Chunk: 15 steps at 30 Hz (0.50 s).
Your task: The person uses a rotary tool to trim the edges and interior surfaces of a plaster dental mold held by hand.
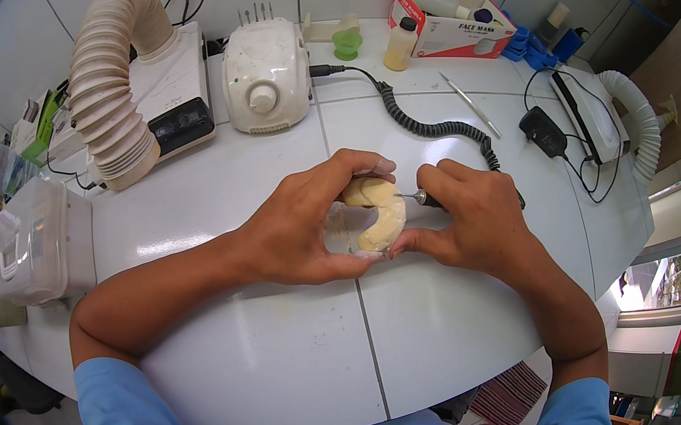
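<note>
My left hand (pixel 295 227) is closed round a pale yellow, horseshoe-shaped dental plaster cast (pixel 392 221), fingers on its far side and thumb at its near end. White dust marks the fingertips. In my right hand (pixel 477 207) is a rotary handpiece (pixel 423 196), its metal nose pointing left and its thin bit meeting the cast's right edge. My right thumb rests against the cast's lower end, close to the left thumb. Most of the handpiece is hidden by my right fingers. Its black coiled cord (pixel 423 122) runs back to a white control box (pixel 265 85) with a knob.
A ribbed suction hose (pixel 106 97) arches over a white unit at the back left. A lidded plastic box (pixel 43 239) stands at the left edge. Behind are a yellowish bottle (pixel 400 45), a carton (pixel 459 35) and a slim pen-like tool (pixel 471 105). A black adapter (pixel 543 132) lies right.
</note>
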Each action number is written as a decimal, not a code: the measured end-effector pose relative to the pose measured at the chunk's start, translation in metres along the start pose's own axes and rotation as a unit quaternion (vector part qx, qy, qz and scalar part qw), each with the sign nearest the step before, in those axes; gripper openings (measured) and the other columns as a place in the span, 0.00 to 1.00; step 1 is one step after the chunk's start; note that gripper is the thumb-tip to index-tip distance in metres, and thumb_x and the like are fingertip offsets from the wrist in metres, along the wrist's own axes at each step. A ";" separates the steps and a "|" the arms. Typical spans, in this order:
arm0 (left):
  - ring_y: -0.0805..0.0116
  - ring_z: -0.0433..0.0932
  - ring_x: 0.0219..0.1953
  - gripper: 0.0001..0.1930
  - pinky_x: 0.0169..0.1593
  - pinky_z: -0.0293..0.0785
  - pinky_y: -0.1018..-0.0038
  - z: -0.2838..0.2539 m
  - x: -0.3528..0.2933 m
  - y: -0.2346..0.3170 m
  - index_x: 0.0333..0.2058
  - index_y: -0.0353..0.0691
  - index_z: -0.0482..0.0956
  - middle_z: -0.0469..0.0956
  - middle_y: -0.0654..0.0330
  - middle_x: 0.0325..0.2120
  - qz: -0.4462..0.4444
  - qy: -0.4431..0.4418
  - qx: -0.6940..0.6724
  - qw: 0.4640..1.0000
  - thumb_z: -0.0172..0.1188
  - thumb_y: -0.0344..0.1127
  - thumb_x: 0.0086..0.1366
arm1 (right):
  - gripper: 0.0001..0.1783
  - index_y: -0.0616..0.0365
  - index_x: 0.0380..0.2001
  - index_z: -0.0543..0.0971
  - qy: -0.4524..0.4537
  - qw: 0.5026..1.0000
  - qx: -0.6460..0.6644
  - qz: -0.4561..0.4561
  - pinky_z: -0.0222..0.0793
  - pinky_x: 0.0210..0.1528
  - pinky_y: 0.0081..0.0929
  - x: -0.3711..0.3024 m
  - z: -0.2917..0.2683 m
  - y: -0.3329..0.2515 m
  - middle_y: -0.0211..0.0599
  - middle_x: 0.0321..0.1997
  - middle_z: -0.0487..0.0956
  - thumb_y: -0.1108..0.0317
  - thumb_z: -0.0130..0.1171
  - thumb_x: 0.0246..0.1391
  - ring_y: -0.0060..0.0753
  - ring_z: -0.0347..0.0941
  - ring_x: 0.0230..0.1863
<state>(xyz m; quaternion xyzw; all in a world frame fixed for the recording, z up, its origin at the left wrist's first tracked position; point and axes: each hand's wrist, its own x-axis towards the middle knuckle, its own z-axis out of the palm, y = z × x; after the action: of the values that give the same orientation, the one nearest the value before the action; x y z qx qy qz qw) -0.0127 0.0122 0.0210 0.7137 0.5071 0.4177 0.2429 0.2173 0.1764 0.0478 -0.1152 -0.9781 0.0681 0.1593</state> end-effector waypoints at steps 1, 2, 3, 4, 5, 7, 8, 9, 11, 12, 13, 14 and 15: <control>0.54 0.82 0.69 0.47 0.75 0.80 0.59 0.000 0.000 0.000 0.72 0.39 0.67 0.78 0.49 0.66 -0.001 0.000 -0.004 1.000 0.84 0.32 0.57 | 0.44 0.54 0.40 0.83 0.004 1.000 0.000 -0.003 0.72 0.23 0.35 0.000 0.001 0.000 0.33 0.29 0.80 0.23 0.81 0.42 0.37 0.82 0.23; 0.54 0.82 0.69 0.47 0.75 0.80 0.59 0.000 0.000 0.000 0.72 0.39 0.67 0.78 0.49 0.66 -0.001 0.000 -0.004 1.000 0.84 0.32 0.57 | 0.44 0.54 0.40 0.83 0.004 1.000 0.000 -0.003 0.72 0.23 0.35 0.000 0.001 0.001 0.33 0.29 0.80 0.23 0.81 0.42 0.37 0.82 0.23; 0.54 0.82 0.69 0.47 0.75 0.80 0.59 -0.001 0.000 0.000 0.72 0.38 0.67 0.78 0.49 0.66 0.000 -0.002 -0.004 1.000 0.84 0.32 0.57 | 0.44 0.54 0.40 0.83 0.008 1.000 0.003 -0.003 0.72 0.23 0.35 0.000 0.001 0.001 0.33 0.29 0.80 0.23 0.81 0.42 0.37 0.82 0.23; 0.54 0.81 0.70 0.47 0.76 0.79 0.59 -0.001 0.000 0.000 0.72 0.38 0.67 0.77 0.48 0.66 0.000 -0.003 -0.005 1.000 0.84 0.31 0.58 | 0.44 0.54 0.40 0.83 0.012 1.000 0.006 -0.003 0.72 0.23 0.35 0.000 0.001 0.001 0.33 0.29 0.81 0.23 0.81 0.42 0.37 0.82 0.23; 0.54 0.81 0.70 0.47 0.76 0.79 0.59 -0.001 0.001 0.000 0.72 0.38 0.67 0.77 0.48 0.66 0.000 -0.003 -0.005 1.000 0.84 0.31 0.58 | 0.44 0.54 0.40 0.83 0.012 1.000 0.006 -0.003 0.72 0.23 0.35 0.000 0.002 0.001 0.33 0.29 0.81 0.23 0.81 0.42 0.37 0.82 0.23; 0.54 0.81 0.70 0.47 0.76 0.78 0.59 -0.001 0.001 0.000 0.72 0.37 0.66 0.77 0.48 0.66 -0.001 -0.003 -0.010 1.000 0.84 0.31 0.58 | 0.44 0.54 0.39 0.83 0.014 1.000 0.007 -0.004 0.72 0.23 0.35 0.000 0.002 0.001 0.33 0.29 0.80 0.23 0.80 0.42 0.37 0.81 0.22; 0.54 0.81 0.70 0.47 0.76 0.78 0.59 -0.001 0.001 0.000 0.72 0.37 0.66 0.77 0.48 0.66 -0.001 -0.004 -0.010 1.000 0.84 0.31 0.58 | 0.44 0.54 0.39 0.83 0.014 1.000 0.007 -0.004 0.72 0.23 0.35 0.000 0.002 0.001 0.33 0.29 0.80 0.23 0.80 0.42 0.37 0.81 0.22; 0.54 0.81 0.70 0.47 0.76 0.79 0.59 -0.001 0.001 0.000 0.72 0.37 0.66 0.77 0.48 0.66 0.000 -0.002 -0.010 1.000 0.84 0.31 0.58 | 0.44 0.54 0.39 0.83 0.013 1.000 0.005 -0.005 0.72 0.23 0.36 0.000 0.002 0.002 0.33 0.29 0.80 0.22 0.80 0.43 0.37 0.81 0.22; 0.54 0.81 0.70 0.47 0.76 0.79 0.59 -0.001 0.001 0.000 0.72 0.37 0.66 0.77 0.48 0.66 0.001 -0.001 -0.010 1.000 0.84 0.31 0.58 | 0.44 0.54 0.39 0.83 0.013 1.000 0.003 -0.006 0.72 0.22 0.36 -0.001 0.001 0.002 0.33 0.29 0.80 0.22 0.80 0.43 0.37 0.81 0.22; 0.54 0.82 0.70 0.47 0.76 0.79 0.59 -0.001 0.001 0.001 0.72 0.37 0.66 0.78 0.48 0.66 -0.001 -0.004 -0.008 1.000 0.85 0.31 0.57 | 0.44 0.54 0.39 0.83 -0.004 1.000 0.000 0.000 0.71 0.22 0.36 -0.001 0.001 0.002 0.33 0.29 0.80 0.22 0.80 0.43 0.37 0.81 0.22; 0.55 0.82 0.69 0.47 0.75 0.79 0.59 -0.001 0.001 0.001 0.72 0.37 0.66 0.78 0.48 0.66 -0.003 -0.007 -0.007 1.000 0.85 0.31 0.57 | 0.43 0.53 0.39 0.83 -0.021 1.000 -0.002 0.006 0.71 0.22 0.36 -0.002 0.001 0.002 0.32 0.28 0.80 0.22 0.79 0.44 0.37 0.80 0.21; 0.55 0.82 0.69 0.47 0.75 0.79 0.59 -0.001 0.001 0.001 0.72 0.37 0.66 0.78 0.48 0.66 -0.003 -0.007 -0.007 1.000 0.85 0.31 0.57 | 0.43 0.53 0.39 0.83 -0.021 1.000 -0.002 0.006 0.71 0.22 0.36 -0.002 0.001 0.002 0.32 0.28 0.80 0.22 0.79 0.44 0.37 0.80 0.21; 0.54 0.82 0.69 0.47 0.74 0.81 0.60 0.000 0.000 0.000 0.72 0.37 0.68 0.79 0.49 0.65 -0.002 0.001 -0.008 1.000 0.85 0.31 0.57 | 0.43 0.53 0.38 0.84 -0.020 1.000 -0.002 0.005 0.70 0.22 0.36 -0.002 0.002 0.002 0.32 0.27 0.80 0.22 0.79 0.44 0.36 0.80 0.21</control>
<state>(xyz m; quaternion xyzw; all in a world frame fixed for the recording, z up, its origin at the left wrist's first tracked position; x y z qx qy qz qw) -0.0127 0.0125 0.0214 0.7098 0.5056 0.4224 0.2492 0.2187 0.1778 0.0455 -0.1190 -0.9806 0.0694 0.1391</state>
